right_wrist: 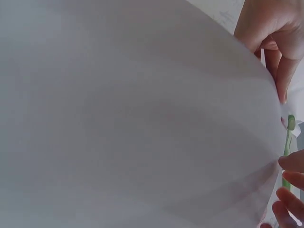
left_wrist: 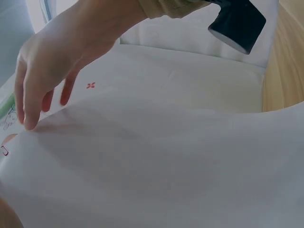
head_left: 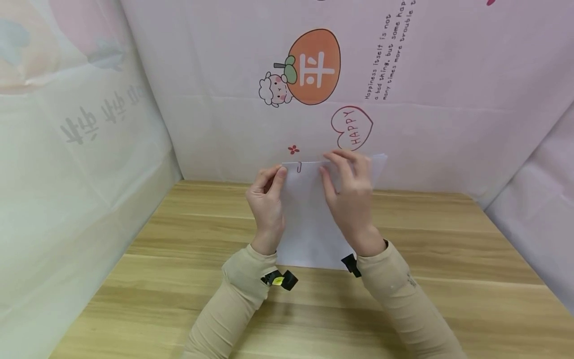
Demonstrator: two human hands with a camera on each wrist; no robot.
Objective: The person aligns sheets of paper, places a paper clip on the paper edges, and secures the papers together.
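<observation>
White paper (head_left: 309, 219) stands upright above the table, its top edge bearing a dark red paper clip (head_left: 299, 167) near the left corner. My left hand (head_left: 267, 204) pinches that top left corner between thumb and fingers, just left of the clip. Farther right along the edge is my right hand (head_left: 352, 197), thumb and forefinger spread apart, thumb in front of the paper and fingertips above the edge. In the right wrist view its thumb (right_wrist: 289, 161) lies right at the paper's rim. The left wrist view shows the right hand's fingertips at the edge too.
A wood-grain table (head_left: 179, 249) lies below. Behind rises a pale printed cloth (head_left: 224, 99) with an orange fruit drawing (head_left: 314, 67) and a heart outline. Pale cloth (head_left: 67, 189) also hangs on both sides. Black wrist cameras (head_left: 282, 280) sit at the cuffs.
</observation>
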